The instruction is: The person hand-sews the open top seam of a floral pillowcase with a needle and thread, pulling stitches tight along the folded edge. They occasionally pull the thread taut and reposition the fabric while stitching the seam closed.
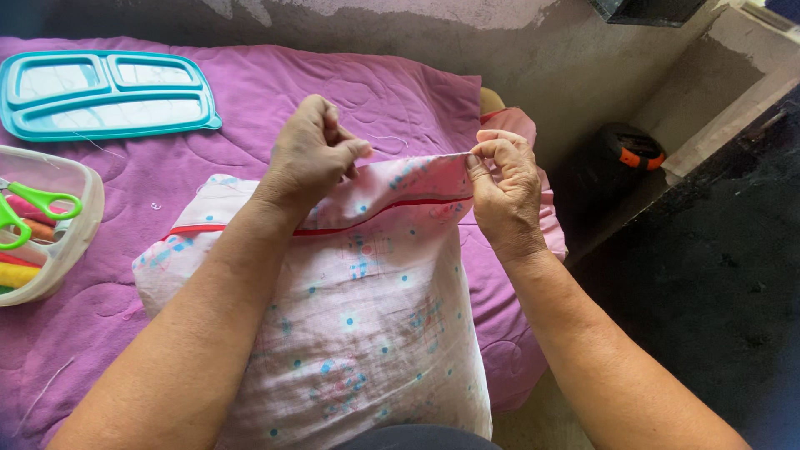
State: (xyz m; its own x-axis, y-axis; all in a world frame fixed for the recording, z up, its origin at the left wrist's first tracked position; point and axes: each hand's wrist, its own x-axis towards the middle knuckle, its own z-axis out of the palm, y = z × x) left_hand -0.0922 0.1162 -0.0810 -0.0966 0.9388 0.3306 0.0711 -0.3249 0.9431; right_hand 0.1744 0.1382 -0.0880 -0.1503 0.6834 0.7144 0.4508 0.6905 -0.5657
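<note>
A purple quilted cloth (250, 108) is spread as a working bed. Upon it, a pale pink printed fabric with a red seam line (367, 308) is stretched taut, its top edge pinched by the left hand (312, 154) and the right hand (504, 187), seemingly for stitching with a thin white thread (387, 139).

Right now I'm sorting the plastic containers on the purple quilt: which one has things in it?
The clear tub at the left edge, holding green-handled scissors; the teal divided tray farther back is empty.
</note>
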